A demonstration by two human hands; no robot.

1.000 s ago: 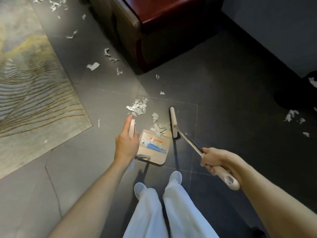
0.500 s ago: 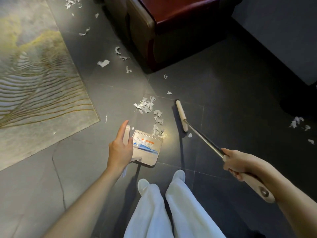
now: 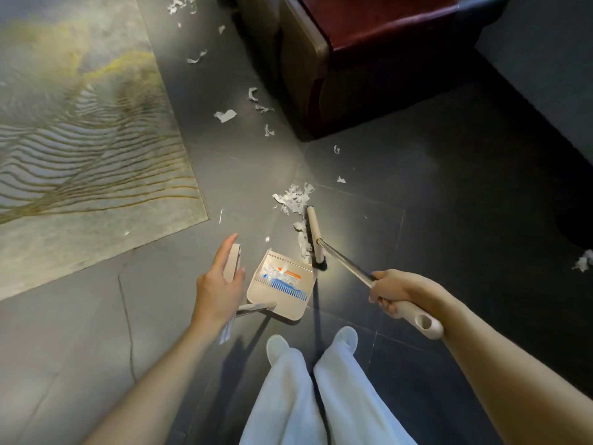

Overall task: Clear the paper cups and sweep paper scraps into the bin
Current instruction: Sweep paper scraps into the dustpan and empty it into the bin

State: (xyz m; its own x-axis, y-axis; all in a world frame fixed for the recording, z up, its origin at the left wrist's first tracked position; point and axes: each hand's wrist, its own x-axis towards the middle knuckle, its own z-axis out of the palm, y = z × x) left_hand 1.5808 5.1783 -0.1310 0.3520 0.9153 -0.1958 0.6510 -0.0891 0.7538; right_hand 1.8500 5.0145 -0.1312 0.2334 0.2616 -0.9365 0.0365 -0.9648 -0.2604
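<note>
With left grip (image 3: pixel 218 290) clasping the dustpan (image 3: pixel 282 305) and right grip (image 3: pixel 398 292) wrapped round the broom (image 3: pixel 314 236), we should hold the dustpan flat and draw the centre-frame scraps (image 3: pixel 293 197) in slowly.

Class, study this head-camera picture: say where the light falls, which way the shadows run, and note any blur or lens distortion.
Head view: the brightest patch lies on the floor around the dustpan and broom; the right side beyond the armchair is dim; thin tool shadows run toward the shoes; the rug looks soft, its edge slightly bowed by the wide-angle lens.
</note>
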